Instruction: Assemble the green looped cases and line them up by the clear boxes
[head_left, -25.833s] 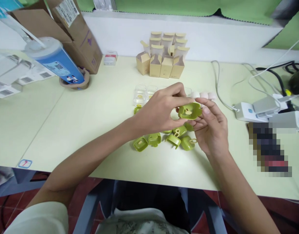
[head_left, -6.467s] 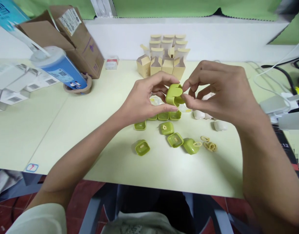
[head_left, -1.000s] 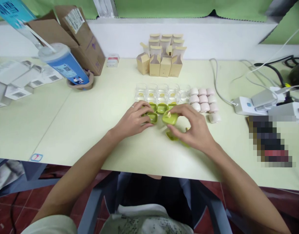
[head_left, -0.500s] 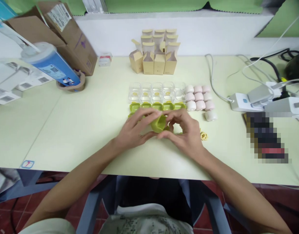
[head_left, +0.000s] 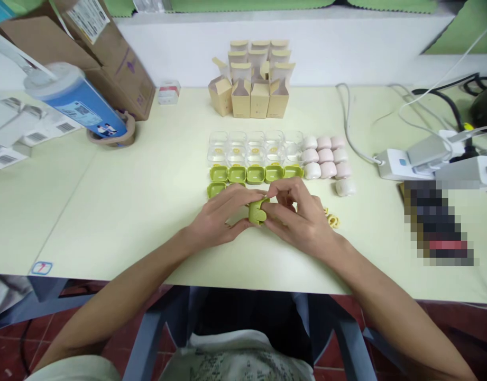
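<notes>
Over the near middle of the pale table [head_left: 128,211], both hands meet at one green shell [head_left: 257,212], held on its side. The left hand [head_left: 217,219] pinches it from the left, thumb on the near edge and fingers on the far one. The right hand [head_left: 309,222] grips its right side with bent fingers and thumb, though just how the fingertips press is partly hidden. Beyond the hands lies a row of five small green trays [head_left: 255,174], open side up; another green tray [head_left: 216,190] sits just in front of the row's left end, and more green shows behind the left hand. On the far side of the row, clear cases [head_left: 255,153] stand five across. To their right are pale rounded pieces [head_left: 326,155] in three rows of three, with a single white piece [head_left: 345,187] near the block's right corner. Yellow loops [head_left: 333,220] lie just right of the right hand, partly covered by it. Farther back, open-topped tan cartons [head_left: 259,101] stand grouped by the wall [head_left: 326,58].
</notes>
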A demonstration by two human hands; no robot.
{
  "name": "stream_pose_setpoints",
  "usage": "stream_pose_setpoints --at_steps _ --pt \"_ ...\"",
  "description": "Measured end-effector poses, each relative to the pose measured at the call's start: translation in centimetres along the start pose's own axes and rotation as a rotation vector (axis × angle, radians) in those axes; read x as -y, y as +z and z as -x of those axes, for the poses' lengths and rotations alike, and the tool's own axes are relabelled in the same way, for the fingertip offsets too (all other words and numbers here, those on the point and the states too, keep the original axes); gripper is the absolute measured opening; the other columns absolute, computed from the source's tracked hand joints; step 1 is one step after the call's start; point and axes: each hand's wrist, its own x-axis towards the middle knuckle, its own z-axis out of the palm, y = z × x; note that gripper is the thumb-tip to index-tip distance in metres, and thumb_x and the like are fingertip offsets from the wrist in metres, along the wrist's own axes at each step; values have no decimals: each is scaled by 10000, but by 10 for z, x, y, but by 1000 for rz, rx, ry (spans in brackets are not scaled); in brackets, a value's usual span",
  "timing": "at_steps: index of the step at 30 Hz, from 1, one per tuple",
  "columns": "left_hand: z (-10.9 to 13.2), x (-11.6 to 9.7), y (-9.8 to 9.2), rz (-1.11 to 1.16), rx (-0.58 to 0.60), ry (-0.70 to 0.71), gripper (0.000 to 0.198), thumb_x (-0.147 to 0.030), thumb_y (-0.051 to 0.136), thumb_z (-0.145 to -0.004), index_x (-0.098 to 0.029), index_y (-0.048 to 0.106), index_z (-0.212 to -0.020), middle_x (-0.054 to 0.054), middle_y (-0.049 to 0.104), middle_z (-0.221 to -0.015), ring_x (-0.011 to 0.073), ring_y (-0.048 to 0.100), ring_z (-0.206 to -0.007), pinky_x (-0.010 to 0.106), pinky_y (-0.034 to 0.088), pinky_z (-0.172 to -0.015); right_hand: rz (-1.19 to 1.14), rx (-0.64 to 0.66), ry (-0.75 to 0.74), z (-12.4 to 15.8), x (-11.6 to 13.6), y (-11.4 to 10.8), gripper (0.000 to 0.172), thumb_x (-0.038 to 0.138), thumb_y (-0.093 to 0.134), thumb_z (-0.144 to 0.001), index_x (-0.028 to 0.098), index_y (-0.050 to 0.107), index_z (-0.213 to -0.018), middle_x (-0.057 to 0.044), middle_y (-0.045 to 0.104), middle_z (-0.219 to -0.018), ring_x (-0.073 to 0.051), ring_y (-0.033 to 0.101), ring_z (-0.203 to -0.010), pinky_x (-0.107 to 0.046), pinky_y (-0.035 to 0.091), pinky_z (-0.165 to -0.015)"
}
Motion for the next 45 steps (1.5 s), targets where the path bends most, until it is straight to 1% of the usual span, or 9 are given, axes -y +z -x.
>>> stream_pose_setpoints --at_steps 7,20,23,26,31,35,39,42,45 --pt "-3 -3 -2 -20 52 -5 439 -396 754 -1056 -201 640 -1432 116 825 -1198 243 794 -1085 407 673 -981 -95 40 -39 1 -8 -4 176 103 664 -1044 237 657 -1158 -139 626 -1224 -234 691 -994 -311 554 -564" --pt "-5 -6 -6 52 79 -94 480 -457 822 -1005 -226 652 -1390 84 818 -1139 214 783 -1015 342 640 -904 -261 61 13 -2 -18 -8 17 220 702 -1083 232 709 -1074 -110 547 -1207 -220 646 -1024 -345 606 -666" --pt "-2 -1 -10 7 81 -137 490 -428 849 -978 -241 647 -1383 77 825 -1173 210 794 -1033 343 642 -928 -370 71 74 -9 -25 -32 60 293 800 -1033 243 767 -1034 -111 664 -1174 -248 718 -1037 -396 656 -750" --pt "2 7 -10 -19 49 -168 498 -338 847 -956 -252 630 -1396 87 823 -1253 218 809 -1110 349 653 -966 -467 171 296 -10 -39 -73 94 332 842 -999 274 789 -947 -85 806 -1062 -289 789 -1074 -390 666 -738" --pt "3 14 -4 -36 -64 -134 501 -282 872 -932 -237 644 -1375 142 786 -1360 258 780 -1275 412 659 -1060 -280 452 434 20 -74 -116 214 490 862 -982 279 837 -954 -53 861 -905 -193 740 -644 -341 596 -549" --pt "0 10 -3 -66 -94 -82 484 -319 894 -944 -210 685 -1367 132 801 -1259 240 792 -1195 389 677 -1002 -226 503 365 34 -78 -108 398 606 756 -1037 287 842 -816 -70 878 -1003 -215 747 -631 -375 569 -526" --pt "0 7 -1 -48 -105 -51 531 -395 910 -941 -219 707 -1398 109 843 -1234 224 814 -1156 378 673 -1023 -252 312 355 9 -45 -83 405 542 821 -1007 237 742 -752 -87 859 -1060 -209 760 -747 -326 523 -548" --pt "0 9 2 -34 -147 -59 555 -446 924 -910 -252 729 -1392 81 858 -1183 215 818 -1076 383 668 -981 -335 333 243 -16 -25 -56 241 469 766 -1064 239 812 -1117 -101 840 -1239 -213 794 -848 -336 624 -721" --pt "-1 15 -3 -67 -136 -72 620 -540 901 -900 -284 718 -1434 68 853 -1171 218 792 -1067 393 655 -955 -252 391 45 -29 -26 -35 225 361 643 -1138 216 815 -1155 -110 828 -1124 -242 792 -911 -351 600 -769"
